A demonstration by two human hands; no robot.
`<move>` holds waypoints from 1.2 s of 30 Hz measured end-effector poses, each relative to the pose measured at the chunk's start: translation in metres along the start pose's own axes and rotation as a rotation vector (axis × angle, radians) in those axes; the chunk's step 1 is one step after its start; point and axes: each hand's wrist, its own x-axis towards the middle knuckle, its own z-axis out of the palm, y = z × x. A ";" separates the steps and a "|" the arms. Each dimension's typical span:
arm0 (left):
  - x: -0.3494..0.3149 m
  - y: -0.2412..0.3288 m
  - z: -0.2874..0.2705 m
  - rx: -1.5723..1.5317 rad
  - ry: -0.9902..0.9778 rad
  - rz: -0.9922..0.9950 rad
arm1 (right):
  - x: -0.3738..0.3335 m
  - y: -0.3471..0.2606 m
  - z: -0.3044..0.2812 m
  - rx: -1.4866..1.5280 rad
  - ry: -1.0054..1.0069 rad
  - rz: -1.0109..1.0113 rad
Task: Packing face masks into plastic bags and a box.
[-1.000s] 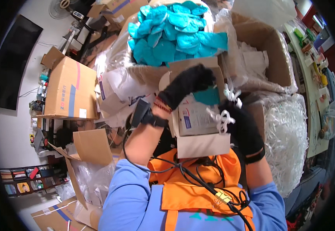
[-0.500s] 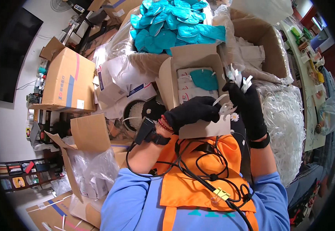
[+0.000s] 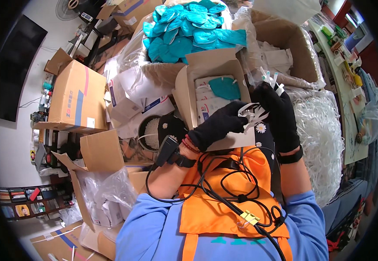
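Observation:
Both hands wear black gloves and are close together over the front right of a small open carton (image 3: 218, 143). My left hand (image 3: 219, 124) is closed on looped white straps (image 3: 253, 114) that stretch toward the other hand. My right hand (image 3: 278, 113) is closed too, gripping a bunch of the straps whose ends (image 3: 272, 79) stick up above its fingers. Behind my left hand, the carton contains white printed packs (image 3: 210, 104) in a stack. A teal folded face mask (image 3: 224, 88) lies on top of them.
A heap of teal masks (image 3: 176, 35) fills a lined box at the far side. Right of it stands a lined carton (image 3: 280, 26) with white packs. White straps pile up in a clear bag (image 3: 319, 143) at right. Cartons (image 3: 78, 95) and a bucket of white pellets (image 3: 150, 130) are at left.
The looped straps between my hands have bunched up and shifted upward. My left hand has risen slightly, and my right hand has turned a little. The view has shifted slightly.

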 end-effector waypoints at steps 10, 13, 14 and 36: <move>0.002 -0.003 0.012 0.087 -0.105 0.014 | -0.001 -0.002 0.004 0.049 0.052 -0.031; -0.002 0.001 0.015 0.001 -0.098 -0.072 | 0.012 0.013 -0.010 0.032 0.003 -0.004; -0.003 0.002 0.016 0.012 -0.084 -0.113 | 0.011 0.013 -0.010 0.015 -0.009 -0.023; -0.010 -0.004 0.003 0.894 -0.347 0.512 | 0.020 0.021 -0.034 -0.285 -0.015 -0.197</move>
